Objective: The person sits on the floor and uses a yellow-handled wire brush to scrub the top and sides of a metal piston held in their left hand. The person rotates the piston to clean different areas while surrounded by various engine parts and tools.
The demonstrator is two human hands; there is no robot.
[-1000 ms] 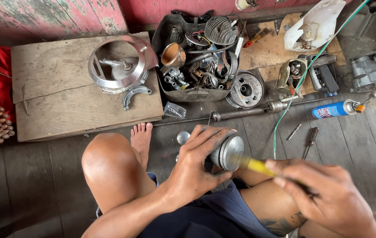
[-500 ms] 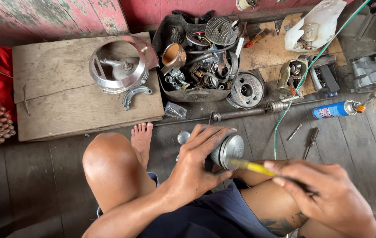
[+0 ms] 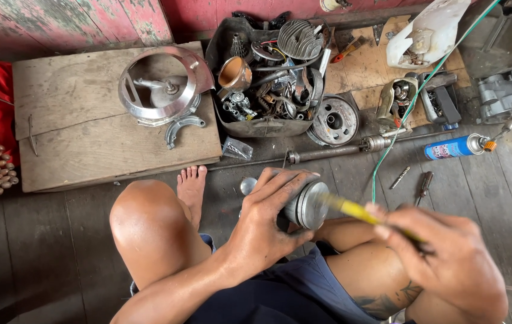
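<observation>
Left hand (image 3: 266, 223) gripping metal piston (image 3: 307, 205), right hand (image 3: 448, 259) closed on yellow brush (image 3: 352, 208)

The left hand (image 3: 265, 219) hides most of the metal can (image 3: 309, 205). The yellow stick (image 3: 352, 209) is blurry, its back end hidden in the right hand (image 3: 448, 264).

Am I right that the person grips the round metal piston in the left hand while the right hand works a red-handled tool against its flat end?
Not quite: the tool's handle is yellow, not red. The head view shows the left hand gripping the round metal piston while the right hand holds the yellow-handled tool against its flat end.
</observation>
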